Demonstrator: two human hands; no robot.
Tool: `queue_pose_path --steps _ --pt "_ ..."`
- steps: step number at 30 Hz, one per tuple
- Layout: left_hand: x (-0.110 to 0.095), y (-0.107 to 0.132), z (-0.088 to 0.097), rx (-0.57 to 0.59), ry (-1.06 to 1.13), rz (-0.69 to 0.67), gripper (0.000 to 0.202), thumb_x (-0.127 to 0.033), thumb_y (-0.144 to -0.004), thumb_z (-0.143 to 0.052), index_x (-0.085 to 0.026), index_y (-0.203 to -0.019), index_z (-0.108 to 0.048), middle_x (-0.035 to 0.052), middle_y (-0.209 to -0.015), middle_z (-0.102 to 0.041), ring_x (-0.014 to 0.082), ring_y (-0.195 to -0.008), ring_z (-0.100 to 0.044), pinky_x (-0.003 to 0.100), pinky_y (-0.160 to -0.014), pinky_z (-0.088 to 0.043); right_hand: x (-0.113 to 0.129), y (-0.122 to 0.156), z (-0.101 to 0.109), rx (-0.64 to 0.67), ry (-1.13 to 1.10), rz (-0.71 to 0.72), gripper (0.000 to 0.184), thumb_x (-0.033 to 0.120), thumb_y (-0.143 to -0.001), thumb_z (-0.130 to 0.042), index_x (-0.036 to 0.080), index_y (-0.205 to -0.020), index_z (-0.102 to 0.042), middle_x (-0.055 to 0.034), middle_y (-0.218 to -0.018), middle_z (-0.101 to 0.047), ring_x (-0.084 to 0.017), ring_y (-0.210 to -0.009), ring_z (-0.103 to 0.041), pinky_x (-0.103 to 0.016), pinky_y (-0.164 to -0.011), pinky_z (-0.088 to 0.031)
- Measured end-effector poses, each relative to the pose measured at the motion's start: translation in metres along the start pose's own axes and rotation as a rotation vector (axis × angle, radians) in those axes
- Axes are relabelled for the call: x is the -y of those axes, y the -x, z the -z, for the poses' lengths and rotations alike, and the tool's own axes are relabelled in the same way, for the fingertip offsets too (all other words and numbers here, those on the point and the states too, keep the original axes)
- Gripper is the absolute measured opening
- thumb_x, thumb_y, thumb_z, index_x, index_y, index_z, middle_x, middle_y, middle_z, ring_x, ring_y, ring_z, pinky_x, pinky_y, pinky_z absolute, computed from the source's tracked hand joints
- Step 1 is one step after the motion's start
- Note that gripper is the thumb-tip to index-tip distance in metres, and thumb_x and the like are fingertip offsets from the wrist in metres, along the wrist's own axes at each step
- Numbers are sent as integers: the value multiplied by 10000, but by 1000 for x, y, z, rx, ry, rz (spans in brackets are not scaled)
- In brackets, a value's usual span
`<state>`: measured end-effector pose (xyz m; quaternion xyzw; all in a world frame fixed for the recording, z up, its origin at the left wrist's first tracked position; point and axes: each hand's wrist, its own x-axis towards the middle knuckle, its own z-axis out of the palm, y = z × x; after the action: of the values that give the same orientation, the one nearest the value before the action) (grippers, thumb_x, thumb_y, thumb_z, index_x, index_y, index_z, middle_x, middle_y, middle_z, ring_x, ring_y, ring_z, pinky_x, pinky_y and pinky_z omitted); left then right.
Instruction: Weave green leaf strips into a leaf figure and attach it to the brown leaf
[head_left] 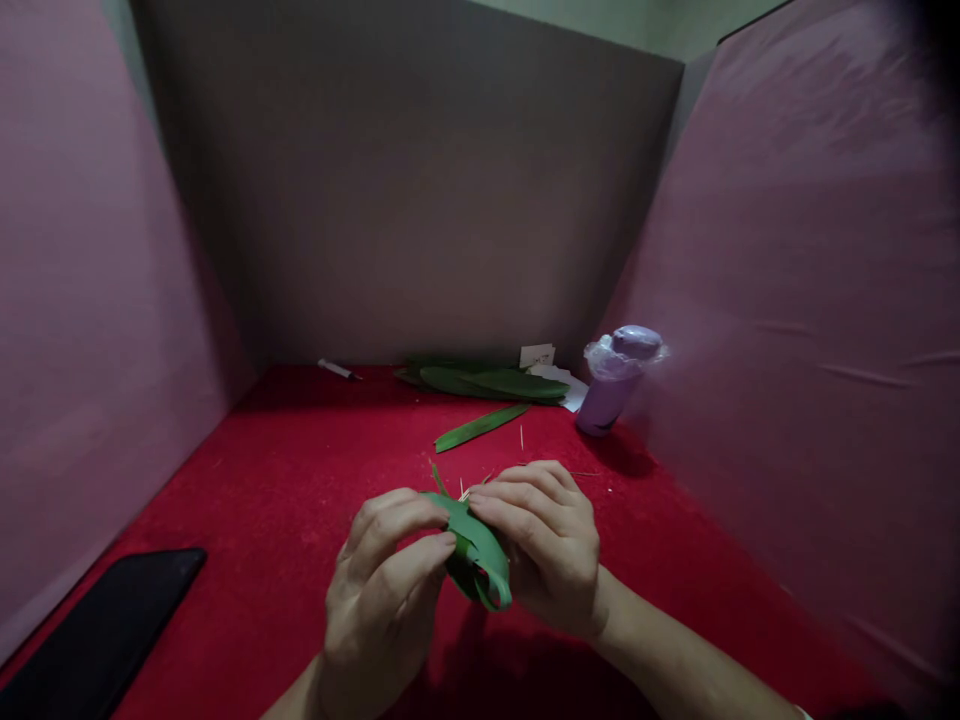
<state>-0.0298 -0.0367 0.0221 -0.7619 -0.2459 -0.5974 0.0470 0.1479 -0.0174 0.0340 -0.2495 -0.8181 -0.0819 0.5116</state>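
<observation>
Between my two hands is a folded green leaf [484,545], curled over with a looped, torn-looking end toward me. My left hand [390,575] grips its left side, thumb and fingers pressed on the leaf. From the right, my right hand [544,535] holds the upper edge with its fingertips; its thumb is hidden. Thin pale sticks [463,492] show just beyond the leaf, near the right fingertips; I cannot tell whether they touch it. A single cut leaf strip [480,428] lies on the red cloth past my hands.
A pile of long green leaves [487,381] lies along the back wall. Beside it are white papers [562,383] and a purple cup with plastic wrapping [604,398]. A syringe [337,369] is at back left, a black flat object [112,625] at front left. Pink side walls flank the red cloth [277,500].
</observation>
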Motion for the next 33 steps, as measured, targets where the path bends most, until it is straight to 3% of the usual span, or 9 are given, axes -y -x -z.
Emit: queue_pose_path --steps 6,11,18,25,30,33 --pt "-5 -5 3 40 -63 -106 333 80 -688 -516 -156 -915 -575 73 -917 -620 195 -869 -566 390 -725 -515 1 5 -4 84 -120 -72 289 137 -685 -574 184 -970 -584 -50 -821 -686 -191 -732 -597 -369 -716 -409" --pt "-6 -6 4 82 -58 -135 365 103 -671 -512 -135 -938 -585 87 -954 -612 212 -898 -552 408 -736 -499 0 6 -4 108 -176 -122 275 128 -706 -558 193 -973 -578 -43 -822 -673 -181 -738 -591 -359 -721 -406" --pt "-1 -1 0 60 39 -43 400 122 -671 -528 -139 -963 -610 82 -971 -599 213 -897 -548 406 -743 -484 0 4 -5 109 -200 -126 243 105 -752 -490 192 -962 -578 -47 -809 -667 -176 -733 -584 -356 -704 -405" --pt "5 6 -6 0 208 206 336 49 -717 -569 -166 -976 -567 72 -931 -599 219 -903 -561 424 -780 -474 2 7 -3 51 -174 -120 278 96 -733 -527 196 -989 -571 -47 -830 -677 -184 -744 -590 -366 -708 -420" --pt "6 5 -6 28 187 160 348 57 -715 -566 -189 -961 -579 64 -948 -619 227 -934 -568 438 -799 -479 4 4 -1 -18 -163 -55 306 71 -746 -523 201 -1022 -555 -41 -830 -688 -173 -724 -607 -360 -706 -445" --pt "5 1 -4 48 133 116 335 41 -717 -576 -199 -951 -589 52 -946 -637 230 -952 -567 450 -820 -467 4 4 0 -28 -201 -86 307 54 -757 -514 207 -1019 -560 -39 -823 -683 -173 -726 -605 -361 -709 -451"
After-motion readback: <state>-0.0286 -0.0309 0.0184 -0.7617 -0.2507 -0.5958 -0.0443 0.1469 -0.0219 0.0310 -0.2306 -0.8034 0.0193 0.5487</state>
